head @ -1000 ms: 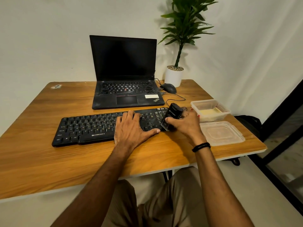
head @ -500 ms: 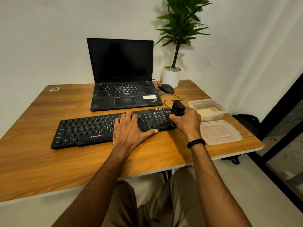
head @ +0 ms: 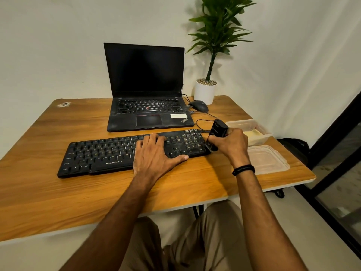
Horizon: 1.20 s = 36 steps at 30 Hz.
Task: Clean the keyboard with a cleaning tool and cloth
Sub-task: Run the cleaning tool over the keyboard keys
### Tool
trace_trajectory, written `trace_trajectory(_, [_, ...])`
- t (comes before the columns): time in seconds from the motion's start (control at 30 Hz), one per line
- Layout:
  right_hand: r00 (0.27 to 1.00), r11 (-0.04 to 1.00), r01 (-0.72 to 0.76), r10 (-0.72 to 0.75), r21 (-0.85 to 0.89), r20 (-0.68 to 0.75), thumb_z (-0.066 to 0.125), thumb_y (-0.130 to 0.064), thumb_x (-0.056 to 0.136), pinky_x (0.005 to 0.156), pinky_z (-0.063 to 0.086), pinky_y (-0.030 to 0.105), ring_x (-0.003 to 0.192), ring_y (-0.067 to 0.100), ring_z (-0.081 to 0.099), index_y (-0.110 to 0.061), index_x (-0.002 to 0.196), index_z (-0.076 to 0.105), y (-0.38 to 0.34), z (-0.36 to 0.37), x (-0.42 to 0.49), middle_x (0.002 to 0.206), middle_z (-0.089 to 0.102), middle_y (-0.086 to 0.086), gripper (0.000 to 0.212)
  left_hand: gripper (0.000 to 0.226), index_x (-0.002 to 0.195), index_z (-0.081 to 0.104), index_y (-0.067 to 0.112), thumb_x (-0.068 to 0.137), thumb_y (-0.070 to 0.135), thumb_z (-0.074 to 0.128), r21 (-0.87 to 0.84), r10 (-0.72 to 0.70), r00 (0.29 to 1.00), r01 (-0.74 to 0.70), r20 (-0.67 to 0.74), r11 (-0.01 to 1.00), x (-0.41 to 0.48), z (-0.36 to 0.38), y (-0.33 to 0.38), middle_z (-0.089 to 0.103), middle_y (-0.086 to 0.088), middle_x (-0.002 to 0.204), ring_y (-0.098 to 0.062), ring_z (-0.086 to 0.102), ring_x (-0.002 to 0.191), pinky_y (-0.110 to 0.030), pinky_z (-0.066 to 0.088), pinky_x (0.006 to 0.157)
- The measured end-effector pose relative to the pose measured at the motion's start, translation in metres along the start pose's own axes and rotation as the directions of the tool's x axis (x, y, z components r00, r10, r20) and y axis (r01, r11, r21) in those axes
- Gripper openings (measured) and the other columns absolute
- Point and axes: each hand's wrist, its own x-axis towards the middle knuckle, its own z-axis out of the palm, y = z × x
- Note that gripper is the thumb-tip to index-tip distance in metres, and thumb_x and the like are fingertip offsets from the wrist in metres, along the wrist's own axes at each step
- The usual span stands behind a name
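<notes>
Presently the keyboard (head: 109,153) is lain on the counter (head: 58,202), pinned mid-deck by the left grip (head: 154,155), fingers flat, probably against sliding. The black cleaning tool (head: 218,129) is held upright, wrapped in the right grip (head: 232,143), at the numpad end.

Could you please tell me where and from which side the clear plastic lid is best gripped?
Probably pinch the lid by its right-hand rim, coming from the table edge on that side. It lies flat, so only the rim offers fingers purchase; the container blocks the far side and the right hand, holding the cleaning tool, the left.
</notes>
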Motion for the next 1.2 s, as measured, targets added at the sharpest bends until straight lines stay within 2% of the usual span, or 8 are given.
trace_trajectory(0.13, [0.999,0.999,0.037,-0.037,-0.018,0.006,0.083,-0.031,0.075,0.070,0.059,0.031,0.082,0.013,0.067,-0.018,0.090,0.066,-0.003,0.006,-0.003,0.088,0.070,-0.002,0.027,0.116,0.141,0.055,0.020,0.069,0.106,0.023,-0.015,-0.004,1.000,0.004,0.006,1.000,0.001,0.000,0.000,0.052,-0.003,0.135,-0.022,0.046,0.123,-0.042,0.036,0.105])
trace_trajectory(0.33, [0.996,0.993,0.081,-0.077,-0.085,0.050,0.079,-0.032,0.079,0.044,0.032,0.011,0.070,0.003,0.056,-0.018,0.098,0.067,-0.015,0.023,-0.004,0.088,0.065,-0.005,0.026,0.118,0.143,0.054,0.023,0.068,0.107,0.018,0.014,0.000,1.000,0.000,0.022,1.000,0.001,0.001,0.000,0.050,-0.001,0.136,-0.021,0.044,0.123,-0.041,0.034,0.106])
trace_trajectory(0.53, [0.992,0.993,0.117,-0.116,-0.032,0.045,0.078,-0.030,0.082,0.053,0.036,0.013,0.078,0.008,0.057,-0.017,0.102,0.069,-0.042,0.041,0.009,0.093,0.068,-0.003,0.026,0.117,0.141,0.055,0.023,0.068,0.107,0.017,0.023,-0.008,0.999,0.007,0.032,1.000,0.002,0.000,0.001,0.050,-0.002,0.134,-0.021,0.044,0.122,-0.042,0.035,0.105])
trace_trajectory(0.67, [0.996,0.992,0.031,-0.021,-0.123,0.082,0.081,-0.033,0.079,0.046,0.036,0.017,0.063,0.002,0.051,-0.018,0.090,0.064,-0.038,0.031,0.010,0.082,0.062,-0.004,0.025,0.115,0.142,0.054,0.024,0.068,0.106,0.018,0.023,-0.013,0.999,0.012,0.036,1.000,0.001,0.000,0.001,0.049,-0.001,0.135,-0.021,0.043,0.124,-0.041,0.033,0.106])
trace_trajectory(0.8, [0.995,0.989,-0.035,0.048,-0.145,0.088,0.087,-0.035,0.070,0.077,0.059,0.038,0.085,0.017,0.066,-0.020,0.079,0.059,-0.022,0.018,0.006,0.085,0.065,-0.002,0.033,0.116,0.142,0.054,0.026,0.067,0.106,0.018,0.022,-0.016,0.999,0.015,0.040,1.000,0.001,-0.001,0.001,0.049,0.000,0.135,-0.021,0.043,0.126,-0.042,0.032,0.108])
trace_trajectory(0.97, [0.989,0.997,-0.076,0.072,0.028,0.127,0.088,-0.024,0.069,0.084,0.060,0.042,0.090,0.018,0.068,-0.019,0.096,0.068,-0.019,0.020,0.007,0.097,0.071,0.001,0.033,0.116,0.143,0.053,0.026,0.067,0.106,0.018,0.021,-0.014,0.999,0.013,0.047,1.000,0.001,-0.001,0.001,0.048,0.000,0.138,-0.021,0.042,0.128,-0.043,0.033,0.110])
trace_trajectory(1.1, [0.986,0.972,-0.111,0.080,0.209,0.147,0.087,-0.013,0.069,0.085,0.059,0.040,0.090,0.017,0.069,-0.028,0.083,0.064,-0.018,0.023,0.012,0.094,0.071,0.000,0.031,0.116,0.141,0.054,0.025,0.067,0.107,0.018,0.028,-0.018,0.999,0.016,0.046,0.999,0.002,0.000,0.001,0.049,-0.001,0.136,-0.022,0.043,0.126,-0.044,0.034,0.108])
trace_trajectory(1.2, [0.984,0.958,-0.119,0.078,0.262,0.159,0.085,-0.008,0.071,0.085,0.059,0.041,0.090,0.020,0.070,-0.022,0.085,0.065,-0.014,0.025,0.014,0.094,0.072,0.003,0.027,0.114,0.138,0.055,0.026,0.067,0.107,0.018,0.019,-0.021,0.999,0.020,0.042,1.000,0.001,0.000,0.001,0.049,0.000,0.135,-0.021,0.042,0.126,-0.044,0.033,0.109])
